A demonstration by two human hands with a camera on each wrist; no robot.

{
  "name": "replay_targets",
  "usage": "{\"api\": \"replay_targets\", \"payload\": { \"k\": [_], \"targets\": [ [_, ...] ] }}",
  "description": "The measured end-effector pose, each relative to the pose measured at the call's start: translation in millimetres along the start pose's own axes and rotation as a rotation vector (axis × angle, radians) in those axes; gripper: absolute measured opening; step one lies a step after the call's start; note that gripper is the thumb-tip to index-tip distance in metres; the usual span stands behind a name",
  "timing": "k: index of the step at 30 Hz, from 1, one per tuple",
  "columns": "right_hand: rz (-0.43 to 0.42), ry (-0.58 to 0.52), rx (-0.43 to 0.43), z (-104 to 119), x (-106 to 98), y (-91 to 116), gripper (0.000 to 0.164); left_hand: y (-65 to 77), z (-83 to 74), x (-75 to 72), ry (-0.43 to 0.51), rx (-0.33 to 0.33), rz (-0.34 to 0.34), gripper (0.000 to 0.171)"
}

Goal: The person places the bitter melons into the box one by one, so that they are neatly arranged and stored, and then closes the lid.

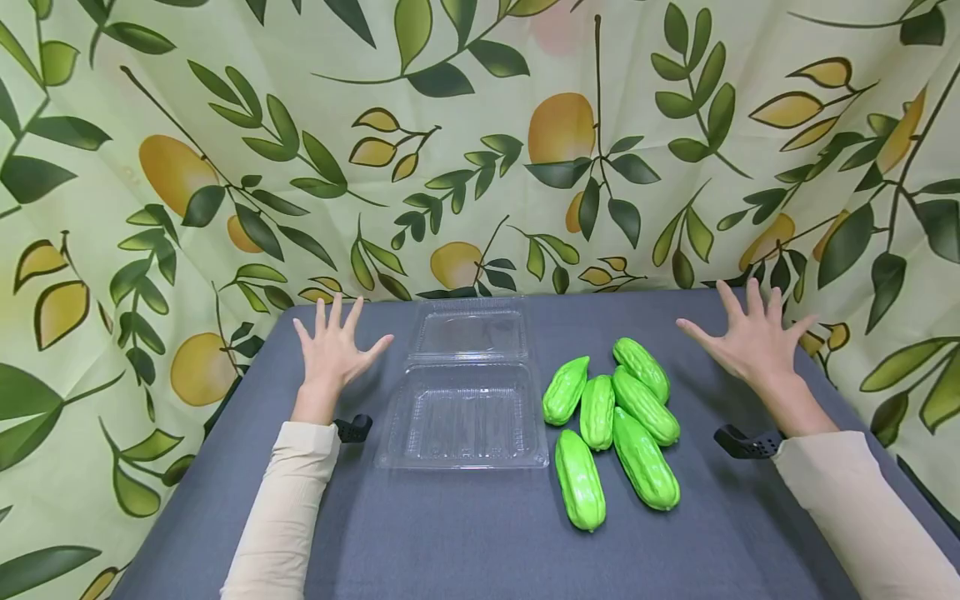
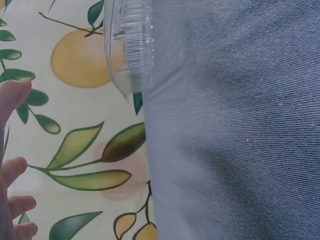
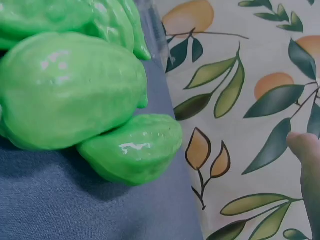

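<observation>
My left hand (image 1: 333, 348) is spread with fingers straight, raised over the table left of a clear plastic clamshell box (image 1: 465, 462), and holds nothing. That box lies open, its lid (image 1: 468, 329) folded back toward the far edge, with no contents visible. To its right lie several glossy, bright green ridged gourds (image 1: 641, 404), resembling bitter melons, in a loose cluster. My right hand (image 1: 753, 337) is spread too, right of the gourds and touching nothing. In the right wrist view the gourds (image 3: 75, 92) appear close, with the thumb at the right edge. The left wrist view shows fingertips (image 2: 22, 205) and a corner of the box.
A dark grey-blue cloth covers the table (image 1: 450, 533). Behind it and along both sides hangs a pale curtain (image 1: 480, 125) printed with leaves and orange fruit. Each wrist wears a black camera band (image 1: 746, 442).
</observation>
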State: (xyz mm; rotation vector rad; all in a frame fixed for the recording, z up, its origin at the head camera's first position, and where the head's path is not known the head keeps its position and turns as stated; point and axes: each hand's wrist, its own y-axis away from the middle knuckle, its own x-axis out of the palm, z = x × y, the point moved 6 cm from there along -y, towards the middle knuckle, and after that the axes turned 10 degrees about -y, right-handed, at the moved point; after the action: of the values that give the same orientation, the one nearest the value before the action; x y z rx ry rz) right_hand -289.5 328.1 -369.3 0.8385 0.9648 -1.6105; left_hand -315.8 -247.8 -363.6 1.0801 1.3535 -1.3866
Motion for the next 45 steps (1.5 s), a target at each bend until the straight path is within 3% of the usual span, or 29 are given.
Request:
{"api": "replay_targets", "payload": {
  "k": [11, 16, 20, 27, 35, 45],
  "targets": [
    [-0.074, -0.127, -0.118, 15.5, -4.6, 14.8, 0.076, 13.0, 1.9, -5.1, 0.082, 0.057, -0.054, 0.066],
    [-0.087, -0.172, -0.114, 20.2, -5.3, 18.8, 0.066, 21.7, 1.4, -8.3, 0.171, 0.097, -0.089, 0.055],
    [-0.094, -0.194, -0.114, 22.4, -5.1, 22.9, 0.060, 28.2, 0.5, -11.0, 0.294, 0.150, -0.111, 0.049],
    [-0.129, -0.237, -0.177, 26.6, -5.0, 33.4, 0.052, 39.7, 1.7, -9.2, 0.532, 0.184, -0.057, 0.043],
    [-0.127, -0.317, -0.247, 30.6, 1.8, 42.6, 0.043, 53.5, 1.5, 2.1, 0.705, 0.218, -0.009, 0.039],
    [-0.018, -0.417, -0.232, 29.4, 13.4, 48.3, 0.041, 63.4, -1.1, 20.8, 0.873, 0.250, 0.097, 0.035]
  ]
}}
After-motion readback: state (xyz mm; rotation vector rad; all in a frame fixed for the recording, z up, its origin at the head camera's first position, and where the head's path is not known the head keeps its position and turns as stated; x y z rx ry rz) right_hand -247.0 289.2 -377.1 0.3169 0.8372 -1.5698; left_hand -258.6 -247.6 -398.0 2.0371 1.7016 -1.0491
